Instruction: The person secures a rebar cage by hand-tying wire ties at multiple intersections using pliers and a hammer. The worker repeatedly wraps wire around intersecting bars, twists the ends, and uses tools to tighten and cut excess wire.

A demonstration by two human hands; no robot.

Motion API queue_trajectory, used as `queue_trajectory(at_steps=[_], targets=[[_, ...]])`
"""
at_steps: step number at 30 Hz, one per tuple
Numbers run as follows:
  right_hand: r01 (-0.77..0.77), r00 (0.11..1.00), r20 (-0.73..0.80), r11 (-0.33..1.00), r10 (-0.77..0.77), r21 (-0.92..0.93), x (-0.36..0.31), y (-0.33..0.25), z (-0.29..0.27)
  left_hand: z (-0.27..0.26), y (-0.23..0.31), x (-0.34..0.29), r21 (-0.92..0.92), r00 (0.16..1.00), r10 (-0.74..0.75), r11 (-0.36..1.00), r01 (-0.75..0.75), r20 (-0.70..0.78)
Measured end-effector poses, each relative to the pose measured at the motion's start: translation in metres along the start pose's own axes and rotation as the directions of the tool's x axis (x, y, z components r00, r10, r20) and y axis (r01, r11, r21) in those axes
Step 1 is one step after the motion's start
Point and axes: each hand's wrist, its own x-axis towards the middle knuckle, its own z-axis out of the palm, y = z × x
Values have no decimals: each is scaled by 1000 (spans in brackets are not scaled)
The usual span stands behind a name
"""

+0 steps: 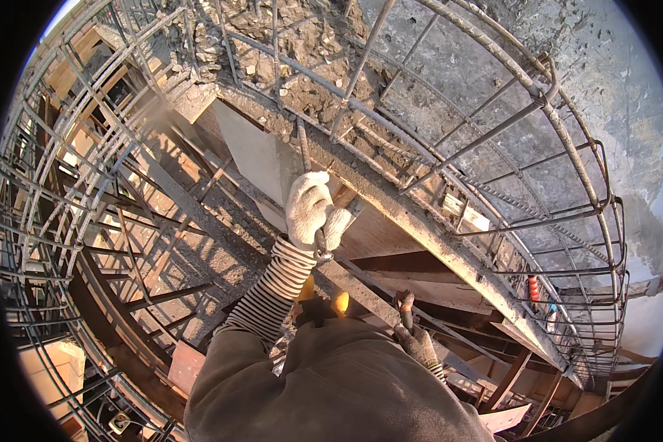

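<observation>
My left hand, in a pale work glove below a striped cuff, is closed around a metal bar. The bar's upper length reaches the edge of the concrete, and its rounded lower end pokes out below my fingers. Beside that hand, a timber-edged formwork panel runs along the slab. Lower and to the right, my right hand, in a darker, soiled glove, grips a short tool with a dark, reddish end. The exact kind of tool is unclear, and part of it is hidden by the hand.
A curved rebar cage rises over rough broken concrete and a grey slab. More rebar crowds the left side. Beams and planks lie below. Yellow boot toes show beneath my body.
</observation>
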Motion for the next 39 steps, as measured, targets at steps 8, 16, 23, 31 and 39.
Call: queue_trajectory(at_steps=[8,16,23,31,39], targets=[[108,992,-57,989,-115,-104,-5,11,11,-55,-11,-8,-348,965,-235,920,182,-117],[244,962,-158,962,-224,120,-24,-34,15,-1,12,53,-64,988,151,986,-152,-8],[673,726,-308,541,-615,504,-44,-71,3,31,3,73,101,933,299,941,-323,199],[711,-41,-588,-437,-808,551,-73,-181,-26,44,-2,72,182,872,191,937,-299,450],[562,584,-227,187,-779,806,-31,-161,13,47,-8,80,221,934,181,941,-255,308]])
